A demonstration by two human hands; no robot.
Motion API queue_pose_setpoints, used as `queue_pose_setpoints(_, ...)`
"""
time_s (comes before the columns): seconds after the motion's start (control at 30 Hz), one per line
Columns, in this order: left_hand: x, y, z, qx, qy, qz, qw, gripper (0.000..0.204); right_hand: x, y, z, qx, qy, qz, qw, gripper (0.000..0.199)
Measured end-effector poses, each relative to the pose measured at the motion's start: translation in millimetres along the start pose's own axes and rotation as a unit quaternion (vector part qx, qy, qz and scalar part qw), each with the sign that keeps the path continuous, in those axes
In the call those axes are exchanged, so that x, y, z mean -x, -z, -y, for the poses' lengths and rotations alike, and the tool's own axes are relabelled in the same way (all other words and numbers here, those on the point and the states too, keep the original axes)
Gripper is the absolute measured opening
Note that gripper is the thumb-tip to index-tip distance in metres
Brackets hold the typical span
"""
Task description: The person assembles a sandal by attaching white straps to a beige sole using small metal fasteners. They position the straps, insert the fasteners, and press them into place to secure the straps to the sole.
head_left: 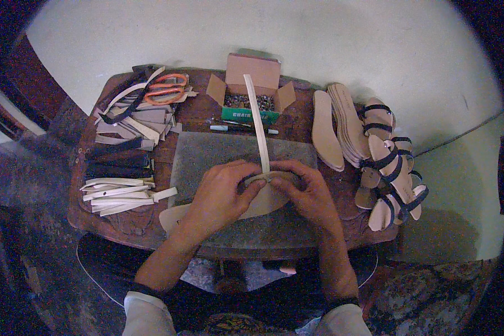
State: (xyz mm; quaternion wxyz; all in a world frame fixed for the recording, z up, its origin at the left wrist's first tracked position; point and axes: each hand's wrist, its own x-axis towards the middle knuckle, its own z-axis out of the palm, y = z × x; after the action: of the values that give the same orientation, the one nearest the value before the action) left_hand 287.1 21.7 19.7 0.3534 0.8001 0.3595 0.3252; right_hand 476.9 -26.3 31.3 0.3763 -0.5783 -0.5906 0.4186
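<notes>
A long cream strap [256,115] rises away from me between my two hands. At its near end it meets a curved pale band that my fingers partly hide. My left hand [228,185] is closed, thumb and fingers pinching the left part of this band. From the other side my right hand [301,187] pinches it too, the two thumbs almost meeting. A beige sandal sole [257,208] lies beneath my hands, its left end under my left wrist. Whether the strap is joined to the sole is hidden by my fingers.
On the wooden table [193,115] lies a grey mat [193,157]. Beyond it are a pen [243,129] and an open box of small nails [249,116]. Orange-handled scissors [165,89], scraps and cream straps [117,196] lie left; soles [326,131] and finished sandals [395,162] right.
</notes>
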Motion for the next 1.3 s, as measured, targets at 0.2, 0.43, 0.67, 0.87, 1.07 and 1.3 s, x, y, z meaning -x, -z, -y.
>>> queue_pose_setpoints(0.2,1,0,-1,0.013,-0.003,-0.015,1.000,0.018,-1,-5,-5,0.003,0.005,-0.012,1.000,0.028)
queue_pose_setpoints(0.43,0,-1,-2,0.007,0.027,-0.006,1.000,0.017,-1,-5,-1,0.007,-0.006,-0.019,1.000,0.028)
queue_pose_setpoints(0.67,1,4,-5,0.107,0.088,-0.004,0.990,0.030,-2,-7,-5,0.019,0.011,-0.027,0.999,0.028)
queue_pose_setpoints(0.87,3,4,-1,0.114,0.066,-0.007,0.991,0.032,-1,-10,-1,-0.010,-0.017,-0.035,0.999,0.027)
queue_pose_setpoints(1.07,4,2,1,0.116,0.049,-0.019,0.992,0.028,1,-12,2,-0.004,-0.001,-0.051,0.999,0.025)
queue_pose_setpoints(1.3,3,6,-8,0.101,0.080,-0.001,0.992,0.020,1,-12,2,-0.021,-0.033,-0.052,0.998,0.023)
